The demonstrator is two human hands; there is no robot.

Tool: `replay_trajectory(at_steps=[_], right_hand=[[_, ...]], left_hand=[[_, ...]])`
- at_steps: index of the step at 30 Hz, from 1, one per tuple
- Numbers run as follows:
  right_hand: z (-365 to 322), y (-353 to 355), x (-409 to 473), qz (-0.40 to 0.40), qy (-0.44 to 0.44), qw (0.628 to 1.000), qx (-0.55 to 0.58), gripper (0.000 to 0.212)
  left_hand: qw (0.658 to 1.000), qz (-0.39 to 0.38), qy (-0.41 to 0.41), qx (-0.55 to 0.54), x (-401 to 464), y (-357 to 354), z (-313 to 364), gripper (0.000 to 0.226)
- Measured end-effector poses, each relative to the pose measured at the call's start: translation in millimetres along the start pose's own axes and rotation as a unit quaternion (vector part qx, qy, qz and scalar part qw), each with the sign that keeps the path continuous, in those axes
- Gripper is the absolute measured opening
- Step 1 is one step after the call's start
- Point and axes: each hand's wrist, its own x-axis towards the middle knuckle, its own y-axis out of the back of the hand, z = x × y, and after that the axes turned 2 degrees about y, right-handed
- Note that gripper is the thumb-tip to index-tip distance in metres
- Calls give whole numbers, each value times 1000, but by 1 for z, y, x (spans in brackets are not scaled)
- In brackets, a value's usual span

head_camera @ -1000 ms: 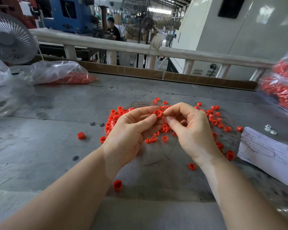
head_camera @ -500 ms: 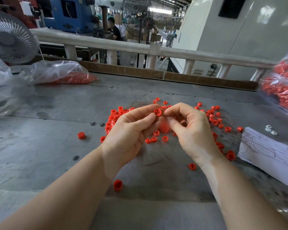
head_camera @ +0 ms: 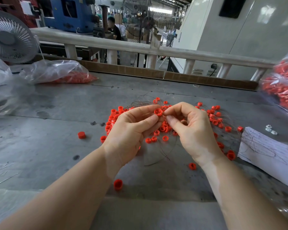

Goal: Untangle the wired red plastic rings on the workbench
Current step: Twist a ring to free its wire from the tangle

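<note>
A tangle of thin wires threaded with several small red plastic rings (head_camera: 214, 121) lies spread over the middle of the grey workbench (head_camera: 56, 146). My left hand (head_camera: 130, 128) pinches one red ring (head_camera: 158, 112) between thumb and forefinger, raised above the pile. My right hand (head_camera: 191, 128) meets it fingertip to fingertip and pinches the fine wire beside that ring. Both hands hide the centre of the tangle. Loose rings lie apart at the left (head_camera: 81, 135), in front (head_camera: 118, 184) and near my right wrist (head_camera: 192, 166).
A clear bag with red parts (head_camera: 56, 73) lies at the back left beside a white fan (head_camera: 8, 37). Another bag of red parts (head_camera: 283, 90) stands at the right edge. A written sheet of paper (head_camera: 269, 153) and small white nuts (head_camera: 270, 129) lie at the right.
Both hands stay together over the pile. My right fingertips shifted slightly along the wire beside the ring; the ring in my left hand has barely moved.
</note>
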Motion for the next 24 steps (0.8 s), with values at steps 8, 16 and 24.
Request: replay_trajectory(at_steps=[8,16,24], right_hand=[[1,0,0,0,-2,1000,-13,26],[0,0,0,5,-12,1000,-12,22],[-1,-1,0,8,-6,1000,-15,26]], left_hand=[[998,-4,-27,65,-1,1,-1,22],[998,4,53,-39,1,0,5,30],[995,6,73,-73,2,1,6,28]])
